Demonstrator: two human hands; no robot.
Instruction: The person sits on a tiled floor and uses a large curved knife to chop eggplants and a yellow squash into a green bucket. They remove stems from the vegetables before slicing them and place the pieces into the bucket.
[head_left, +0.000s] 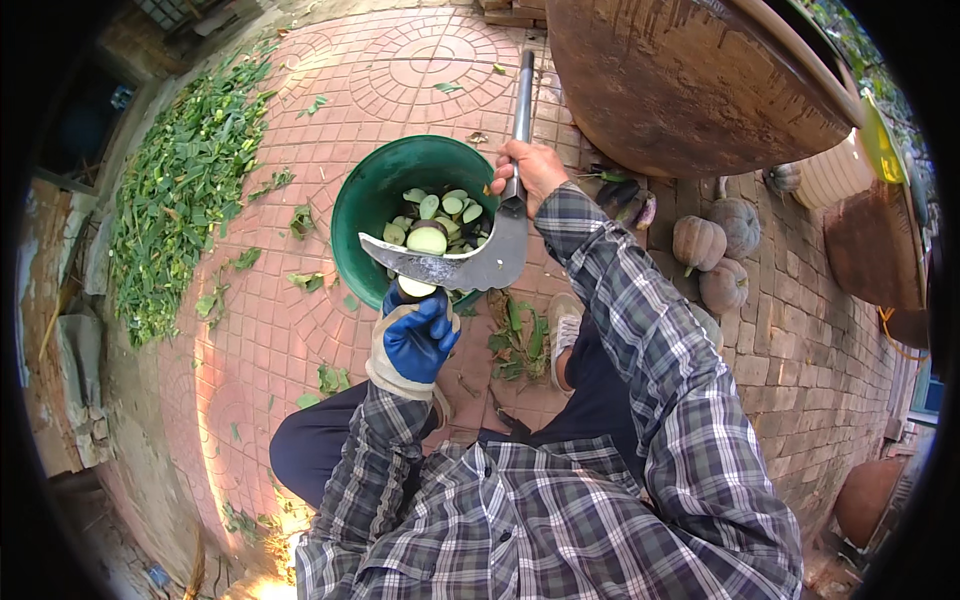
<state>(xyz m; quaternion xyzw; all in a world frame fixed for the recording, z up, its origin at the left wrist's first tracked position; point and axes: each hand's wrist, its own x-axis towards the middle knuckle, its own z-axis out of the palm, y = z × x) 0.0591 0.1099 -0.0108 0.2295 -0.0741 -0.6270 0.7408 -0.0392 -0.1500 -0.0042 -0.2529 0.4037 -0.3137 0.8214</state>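
My left hand (418, 337), in a blue-coated work glove, grips a cut eggplant (415, 288) with its pale flesh facing up. My bare right hand (530, 172) is closed around the socketed metal handle of a billhook (457, 264). Its hooked blade points left and lies just beyond the eggplant; whether the two touch is hard to tell. Below the blade stands a green plastic bucket (351, 196), holding cut eggplant slices (451, 205). A thicker slice (427, 238) shows right behind the blade's edge. Part of the bucket's near side is hidden by the blade and glove.
A heap of chopped green leaves (191, 176) covers the paving at left. To the right lie whole eggplants (626, 196) and several pumpkins (699, 242), beneath a large brown clay vat (682, 82). Leaf scraps (521, 337) lie near my shoe (564, 334).
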